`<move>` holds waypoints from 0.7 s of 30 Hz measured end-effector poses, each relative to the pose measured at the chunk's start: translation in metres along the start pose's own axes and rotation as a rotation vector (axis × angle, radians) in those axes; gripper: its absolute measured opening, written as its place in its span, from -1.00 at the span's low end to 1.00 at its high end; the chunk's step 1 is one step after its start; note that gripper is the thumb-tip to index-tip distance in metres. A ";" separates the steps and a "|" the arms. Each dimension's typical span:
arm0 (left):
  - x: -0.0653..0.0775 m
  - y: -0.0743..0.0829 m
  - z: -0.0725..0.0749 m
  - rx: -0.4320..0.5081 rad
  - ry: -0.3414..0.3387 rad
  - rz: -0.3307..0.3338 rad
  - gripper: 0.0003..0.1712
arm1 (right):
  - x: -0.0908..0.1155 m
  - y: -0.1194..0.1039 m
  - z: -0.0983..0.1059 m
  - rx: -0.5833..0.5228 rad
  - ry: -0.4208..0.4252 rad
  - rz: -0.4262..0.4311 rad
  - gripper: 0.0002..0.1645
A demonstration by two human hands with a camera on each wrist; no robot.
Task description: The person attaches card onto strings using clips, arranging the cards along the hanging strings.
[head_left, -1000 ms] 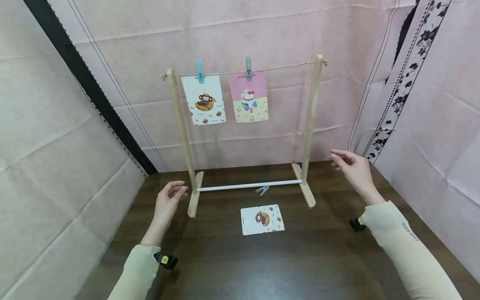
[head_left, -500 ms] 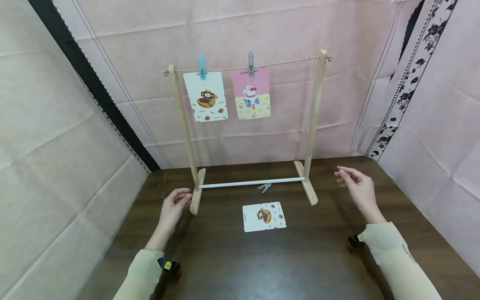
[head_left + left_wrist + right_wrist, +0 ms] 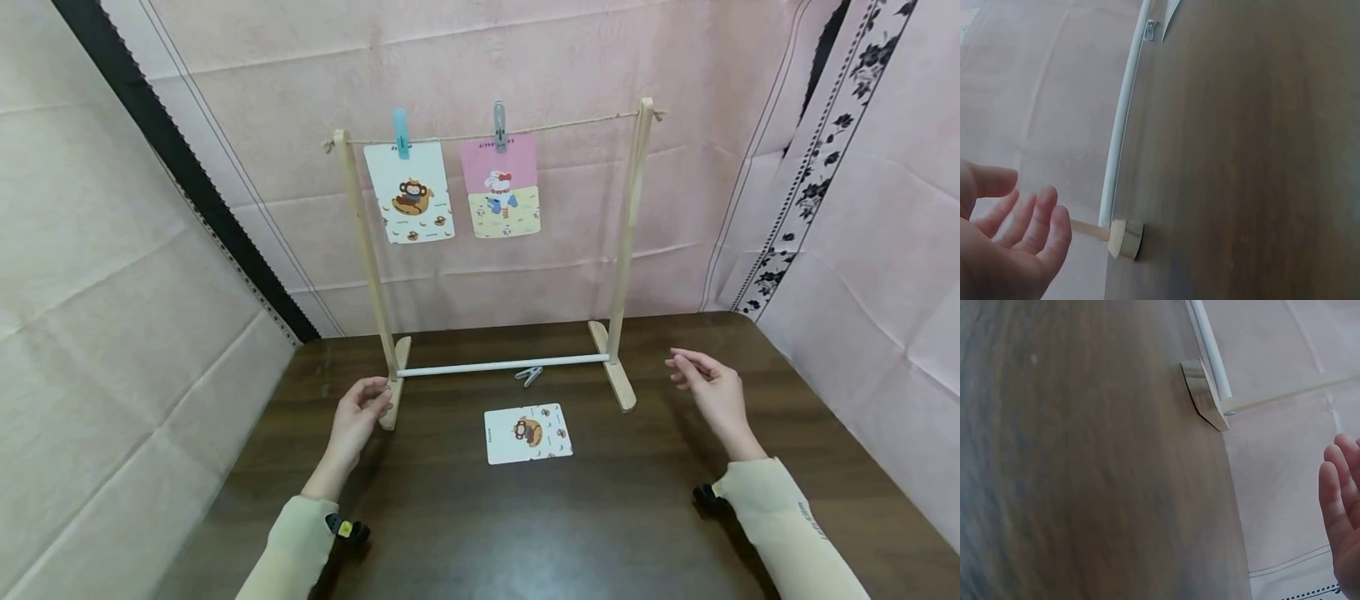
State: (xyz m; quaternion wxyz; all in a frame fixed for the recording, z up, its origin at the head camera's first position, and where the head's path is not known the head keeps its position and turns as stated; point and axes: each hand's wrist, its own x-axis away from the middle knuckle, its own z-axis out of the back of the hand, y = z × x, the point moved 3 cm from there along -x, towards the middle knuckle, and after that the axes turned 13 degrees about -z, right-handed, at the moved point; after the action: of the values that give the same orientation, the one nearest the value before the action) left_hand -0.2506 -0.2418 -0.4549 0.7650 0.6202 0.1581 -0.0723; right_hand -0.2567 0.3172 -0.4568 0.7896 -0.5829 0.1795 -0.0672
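My left hand hovers beside the left foot of a wooden rack, fingers loosely bent around nothing. Out to the right of the rack, my right hand is in the air, relaxed and holding nothing. On the table between them lies a white card with a monkey picture. Just behind it, by the white crossbar, is a small grey clothespin. From the rack's string hang a white monkey card under a blue clothespin and a pink and yellow card under a grey-blue clothespin.
The dark wooden table reaches back to a pale cloth backdrop. Cloth walls stand at both sides. The rack's right foot sits between the card and my right hand.
My right hand has come down toward the table. My left hand has shifted slightly right, closer to the rack's left foot. The cards and clothespins stay in place; the view has tilted a little.
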 end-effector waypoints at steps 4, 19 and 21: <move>-0.003 -0.002 -0.008 -0.035 -0.016 0.004 -0.59 | 0.002 0.002 -0.006 -0.003 -0.015 -0.016 -0.65; -0.015 -0.003 -0.051 -0.001 -0.134 0.038 -0.53 | 0.008 0.007 -0.010 -0.127 -0.031 -0.026 -0.68; -0.015 -0.003 -0.059 0.012 -0.156 0.037 -0.51 | 0.008 0.008 -0.009 -0.126 -0.036 -0.009 -0.64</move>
State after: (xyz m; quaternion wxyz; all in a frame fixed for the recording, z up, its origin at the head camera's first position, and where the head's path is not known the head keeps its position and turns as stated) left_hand -0.2749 -0.1869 -0.4632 0.7725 0.6199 0.0863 -0.1073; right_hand -0.2539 0.3091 -0.4682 0.7543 -0.6333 0.1664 -0.0488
